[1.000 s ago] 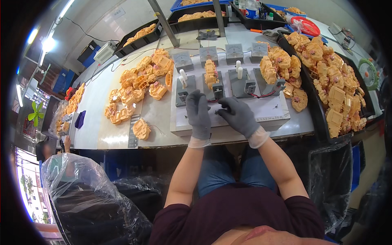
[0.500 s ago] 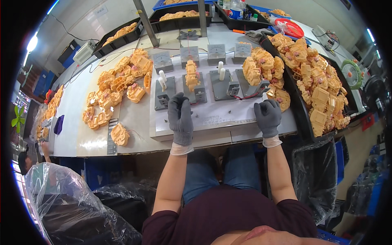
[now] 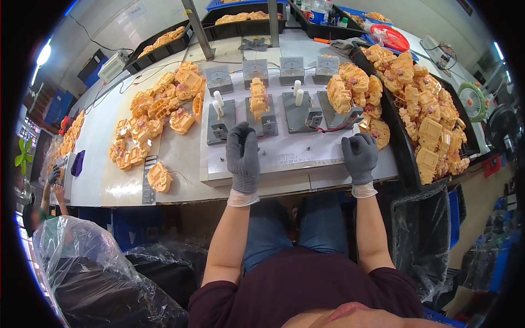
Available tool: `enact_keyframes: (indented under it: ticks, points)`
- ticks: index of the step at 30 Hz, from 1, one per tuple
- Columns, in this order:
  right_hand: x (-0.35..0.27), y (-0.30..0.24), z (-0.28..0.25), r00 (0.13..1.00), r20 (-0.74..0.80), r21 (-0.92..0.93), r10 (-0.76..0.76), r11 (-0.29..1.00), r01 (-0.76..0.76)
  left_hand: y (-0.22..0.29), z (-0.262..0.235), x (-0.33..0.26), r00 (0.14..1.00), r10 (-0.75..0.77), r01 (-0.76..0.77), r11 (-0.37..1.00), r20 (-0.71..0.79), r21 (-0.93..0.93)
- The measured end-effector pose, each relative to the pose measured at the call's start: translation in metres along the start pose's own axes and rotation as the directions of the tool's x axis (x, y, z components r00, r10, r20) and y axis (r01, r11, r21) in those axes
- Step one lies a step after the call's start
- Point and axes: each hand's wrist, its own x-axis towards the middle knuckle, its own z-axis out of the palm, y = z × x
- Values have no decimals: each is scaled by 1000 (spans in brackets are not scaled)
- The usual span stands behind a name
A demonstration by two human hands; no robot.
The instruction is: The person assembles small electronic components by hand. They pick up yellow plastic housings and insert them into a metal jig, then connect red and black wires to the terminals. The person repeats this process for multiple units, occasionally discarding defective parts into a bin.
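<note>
My left hand point(image 3: 242, 156), in a grey glove, is closed at the near side of the second grey test stand point(image 3: 267, 124). My right hand point(image 3: 360, 158), gloved alike, is curled beside the near right corner of the fourth stand point(image 3: 354, 116). What either set of fingers holds, if anything, is hidden. An orange-yellow plastic housing point(image 3: 258, 97) sits upright on the second stand, and another housing point(image 3: 338, 94) on the fourth. The first stand point(image 3: 219, 123) and third stand point(image 3: 297, 113) bear only white pegs. Behind them is a row of dial meters point(image 3: 255, 71).
Loose housings point(image 3: 141, 131) lie heaped on the table at left, with a single one point(image 3: 159, 177) near the front edge. At right, a black tray point(image 3: 402, 158) is piled with more. Metal posts point(image 3: 273, 24) rise behind the meters. Far left, another person's gloved hand point(image 3: 54, 174) shows.
My hands hold nearly the same places and stay closed. The view has shifted slightly. At far left, the co-worker's hands have come further into view.
</note>
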Motion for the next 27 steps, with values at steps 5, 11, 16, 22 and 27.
enact_keyframes:
  ticks: [5, 11, 16, 22, 27]
  points:
    - [0, 1, 0, 1000, 2, -8, 11, 1000, -11, -1, 0, 0, 1000, 8, -8, 1000, 22, 3]
    - [1, 0, 1, 1000, -17, 1, -20, 1000, 20, -1, -1, -1, 1000, 14, -14, 1000, 17, 10]
    - [0, 0, 0, 1000, -12, 7, -7, 1000, 7, 0, 1, -2, 999, 47, -47, 999, 20, 5]
    - [0, 0, -2, 1000, 6, -6, 21, 1000, -21, -16, 15, -14, 827, 557, -561, 804, 80, 197]
    - [0, -3, -2, 999, 38, -3, 36, 999, -36, -12, 68, -51, 689, 599, -679, 730, 407, 75]
